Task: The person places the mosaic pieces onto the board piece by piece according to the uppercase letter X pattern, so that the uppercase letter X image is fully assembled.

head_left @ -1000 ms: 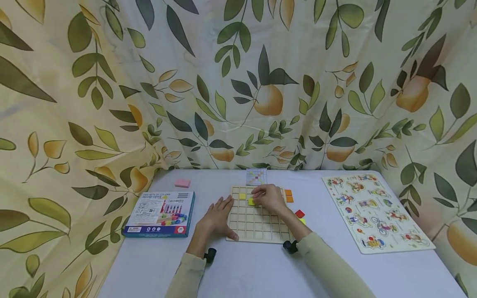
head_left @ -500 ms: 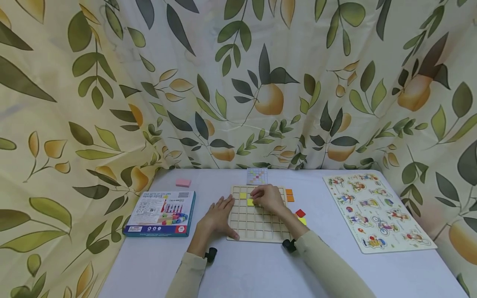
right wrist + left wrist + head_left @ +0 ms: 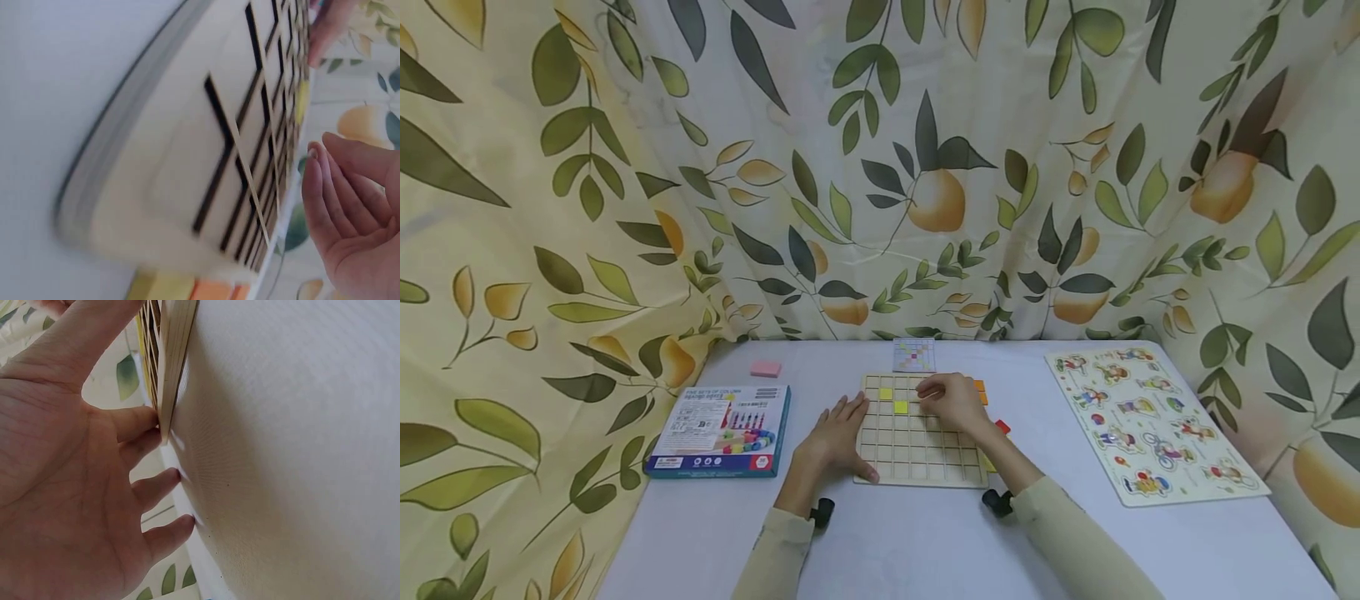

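A pale wooden grid board (image 3: 887, 458) lies on the white table. Two yellow square tiles sit in its cells, one yellow tile (image 3: 887, 394) near the far left corner and another yellow tile (image 3: 901, 407) diagonally nearer. My left hand (image 3: 837, 437) touches the board's left edge with spread fingers, its thumb at the near left corner; in the left wrist view, fingertips (image 3: 150, 417) meet the wooden edge. Above the board's far right part hovers my right hand (image 3: 955, 404), fingers loosely bent. Nothing shows between its thumb and fingertips (image 3: 314, 150) in the right wrist view.
Orange tiles (image 3: 981, 392), a red tile (image 3: 1002, 427) and yellow tiles (image 3: 991, 467) lie right of the board, partly hidden by my right arm. A patterned card (image 3: 913, 355) lies behind it. A box (image 3: 718, 432) and pink block (image 3: 766, 368) are left, a picture puzzle board (image 3: 1150, 425) right.
My right hand has let go of the second yellow tile, which now lies in its cell, and has shifted right. The left hand stays at the board's edge.
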The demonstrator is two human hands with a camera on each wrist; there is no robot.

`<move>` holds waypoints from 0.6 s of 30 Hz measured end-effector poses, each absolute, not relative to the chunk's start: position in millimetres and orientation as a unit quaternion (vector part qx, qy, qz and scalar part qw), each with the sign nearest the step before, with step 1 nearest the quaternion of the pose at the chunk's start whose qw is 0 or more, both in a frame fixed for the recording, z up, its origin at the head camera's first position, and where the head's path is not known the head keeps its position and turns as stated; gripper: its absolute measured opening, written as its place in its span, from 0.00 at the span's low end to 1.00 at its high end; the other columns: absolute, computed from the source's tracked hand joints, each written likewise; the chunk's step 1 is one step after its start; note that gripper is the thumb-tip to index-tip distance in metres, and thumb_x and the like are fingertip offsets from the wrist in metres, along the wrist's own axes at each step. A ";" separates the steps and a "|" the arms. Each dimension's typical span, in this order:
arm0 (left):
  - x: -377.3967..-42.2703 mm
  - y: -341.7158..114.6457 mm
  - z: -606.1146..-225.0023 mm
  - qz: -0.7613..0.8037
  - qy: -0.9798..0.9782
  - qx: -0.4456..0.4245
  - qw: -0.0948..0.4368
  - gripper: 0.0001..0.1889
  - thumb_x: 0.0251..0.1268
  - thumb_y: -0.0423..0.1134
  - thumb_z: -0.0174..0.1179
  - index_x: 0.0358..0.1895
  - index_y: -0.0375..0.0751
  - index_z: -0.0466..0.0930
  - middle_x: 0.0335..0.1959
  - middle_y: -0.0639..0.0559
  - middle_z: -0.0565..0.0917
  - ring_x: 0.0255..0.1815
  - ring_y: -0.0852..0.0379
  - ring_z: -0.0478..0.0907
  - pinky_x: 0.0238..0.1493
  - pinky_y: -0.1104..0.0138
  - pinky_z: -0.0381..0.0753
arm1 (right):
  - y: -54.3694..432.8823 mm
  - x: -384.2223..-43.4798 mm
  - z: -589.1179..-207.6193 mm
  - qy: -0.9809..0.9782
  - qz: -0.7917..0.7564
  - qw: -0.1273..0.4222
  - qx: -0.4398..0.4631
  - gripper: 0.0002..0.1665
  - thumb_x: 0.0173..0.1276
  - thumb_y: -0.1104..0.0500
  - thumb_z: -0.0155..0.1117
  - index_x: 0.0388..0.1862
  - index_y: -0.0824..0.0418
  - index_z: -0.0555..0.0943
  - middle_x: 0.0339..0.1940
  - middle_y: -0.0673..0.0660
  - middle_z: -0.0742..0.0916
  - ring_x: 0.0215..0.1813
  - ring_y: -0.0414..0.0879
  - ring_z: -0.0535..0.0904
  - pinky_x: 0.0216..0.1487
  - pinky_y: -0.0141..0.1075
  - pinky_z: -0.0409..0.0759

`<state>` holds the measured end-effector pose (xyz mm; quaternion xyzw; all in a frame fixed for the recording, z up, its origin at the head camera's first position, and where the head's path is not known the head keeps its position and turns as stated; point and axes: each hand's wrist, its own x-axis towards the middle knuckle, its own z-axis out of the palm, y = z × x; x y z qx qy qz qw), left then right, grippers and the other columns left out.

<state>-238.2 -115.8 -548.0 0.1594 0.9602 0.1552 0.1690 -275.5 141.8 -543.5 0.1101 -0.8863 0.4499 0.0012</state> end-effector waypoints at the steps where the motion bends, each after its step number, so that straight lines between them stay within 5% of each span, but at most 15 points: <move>1: -237.8 -115.8 -547.6 0.156 0.960 0.159 0.169 0.72 0.36 0.65 0.84 0.85 0.45 0.51 0.87 0.49 0.49 0.87 0.42 0.42 0.83 0.43 0.46 | 146.4 -274.1 -541.7 -0.886 0.449 0.009 0.113 0.14 0.62 0.68 0.76 0.48 0.65 0.90 0.40 0.56 0.93 0.39 0.46 0.90 0.44 0.42 0.88; 18: -236.8 -115.8 -546.8 0.156 0.959 0.166 0.169 0.72 0.35 0.64 0.84 0.85 0.43 0.51 0.87 0.49 0.50 0.87 0.42 0.42 0.83 0.42 0.48 | 220.8 -242.3 -523.6 -0.906 0.417 0.047 0.057 0.13 0.65 0.68 0.75 0.48 0.66 0.89 0.41 0.59 0.92 0.41 0.50 0.90 0.43 0.39 0.89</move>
